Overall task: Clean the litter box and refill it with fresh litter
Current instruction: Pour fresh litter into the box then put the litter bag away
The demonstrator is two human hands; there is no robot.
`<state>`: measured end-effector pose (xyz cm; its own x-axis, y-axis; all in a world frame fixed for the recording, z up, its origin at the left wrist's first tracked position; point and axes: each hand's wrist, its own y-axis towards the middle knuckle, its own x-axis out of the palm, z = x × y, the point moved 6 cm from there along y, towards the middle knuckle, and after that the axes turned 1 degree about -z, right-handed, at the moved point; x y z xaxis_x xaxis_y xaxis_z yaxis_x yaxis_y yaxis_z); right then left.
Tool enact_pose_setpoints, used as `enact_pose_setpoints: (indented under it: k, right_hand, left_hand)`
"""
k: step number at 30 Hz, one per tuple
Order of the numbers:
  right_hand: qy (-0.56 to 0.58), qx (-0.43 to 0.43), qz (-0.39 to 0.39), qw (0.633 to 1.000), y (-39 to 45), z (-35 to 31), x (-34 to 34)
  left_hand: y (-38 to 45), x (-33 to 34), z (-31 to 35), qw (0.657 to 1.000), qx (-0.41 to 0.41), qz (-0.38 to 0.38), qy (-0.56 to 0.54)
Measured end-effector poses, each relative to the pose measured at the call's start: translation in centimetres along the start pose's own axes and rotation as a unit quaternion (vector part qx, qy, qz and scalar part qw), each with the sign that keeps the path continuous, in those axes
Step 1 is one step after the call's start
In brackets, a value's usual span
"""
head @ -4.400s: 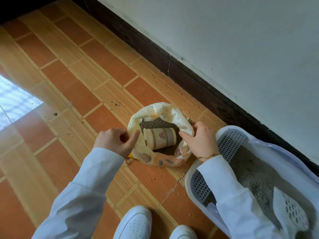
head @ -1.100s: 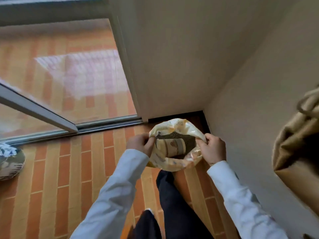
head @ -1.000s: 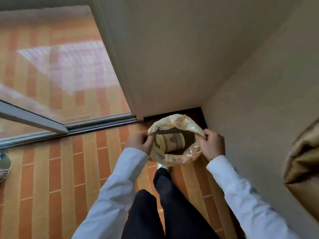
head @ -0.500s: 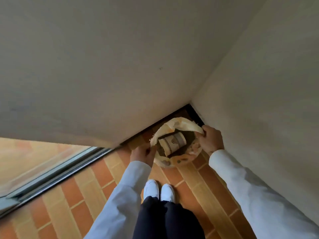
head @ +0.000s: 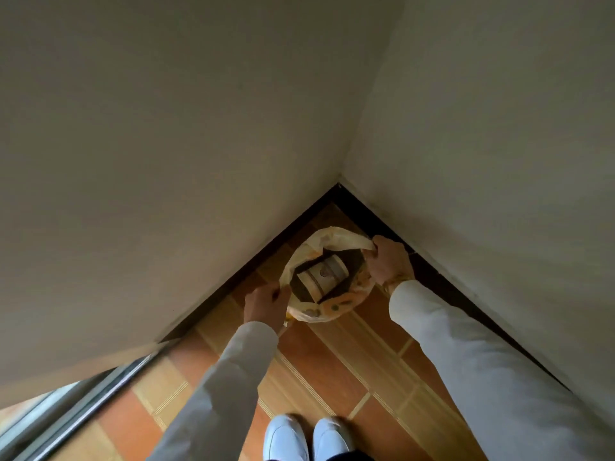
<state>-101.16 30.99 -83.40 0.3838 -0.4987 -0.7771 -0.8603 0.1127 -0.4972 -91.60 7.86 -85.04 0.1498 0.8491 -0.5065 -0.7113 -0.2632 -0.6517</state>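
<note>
Hands gripped opposite edges of the litter bag [head: 327, 306], left hand [head: 266, 302] and right hand [head: 387, 261] pinching its rim, apparently keeping the mouth wide and upright in the floor [head: 332, 367] corner.

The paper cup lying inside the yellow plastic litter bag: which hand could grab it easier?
Probably the right hand: the beige paper cup lies nearer it. Both hands, including the left hand, grip the bag's rim.

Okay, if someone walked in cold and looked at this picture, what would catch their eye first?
Probably the open yellow-and-white litter bag, down in the corner where two pale walls meet, gripped at its rim by the left hand and the right hand. Inside it a printed cup lies on its side on dark granules. At the bottom edge, white shoes stand on the orange tiled floor.
</note>
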Motion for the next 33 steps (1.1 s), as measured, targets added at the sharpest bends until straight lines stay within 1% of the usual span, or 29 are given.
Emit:
enact_pose_setpoints:
  k: [3,7,11,13,16,18,19,21,23,26,30,33]
  right_hand:
    - [-0.002,-0.001,0.004,1.0,1.3,1.3,1.8]
    - [0.007,0.005,-0.014,1.0,2.2,2.2,3.1]
    - [0.0,-0.002,-0.067,0.998,2.4,2.3,3.6]
    - [-0.007,0.001,-0.092,0.996,2.2,2.5,3.8]
    - [-0.051,-0.025,-0.117,0.992,1.0,2.0,3.3]
    - [-0.097,-0.05,-0.108,0.988,-0.2,1.1,2.1]
    - [-0.122,-0.07,-0.092,0.986,-0.9,0.5,1.3]
    - [-0.15,-0.109,-0.063,0.981,-2.6,-1.0,-0.5]
    - [-0.162,-0.143,-0.052,0.975,-4.7,-2.6,-2.1]
    - [-0.151,-0.183,-0.038,0.971,-8.5,-5.4,-4.6]
    - [-0.137,-0.209,-0.037,0.967,-14.8,-9.2,-7.7]
    - [-0.137,-0.245,-0.011,0.96,-20.0,-12.3,-10.3]
  left_hand:
    - [1.9,1.5,-0.7,1.0,0.003,-0.009,0.016]
    - [3.1,2.6,-0.4,0.999,0.017,-0.013,0.035]
    - [3.7,2.9,0.2,0.998,0.022,-0.007,0.06]
    - [3.8,2.7,0.1,0.995,0.021,-0.008,0.097]
    - [2.6,1.6,0.5,0.985,0.033,-0.004,0.168]
    - [1.3,0.6,1.0,0.968,0.062,-0.007,0.243]
    - [0.4,-0.1,1.4,0.964,0.072,-0.001,0.255]
    - [-1.9,-2.1,2.3,0.968,0.083,0.01,0.236]
    - [-4.6,-4.2,3.2,0.965,0.107,0.019,0.24]
    - [-9.0,-7.4,4.4,0.953,0.155,0.026,0.26]
    - [-15.4,-12.9,7.0,0.94,0.205,0.071,0.264]
    - [-20.1,-17.3,8.6,0.931,0.218,0.111,0.272]
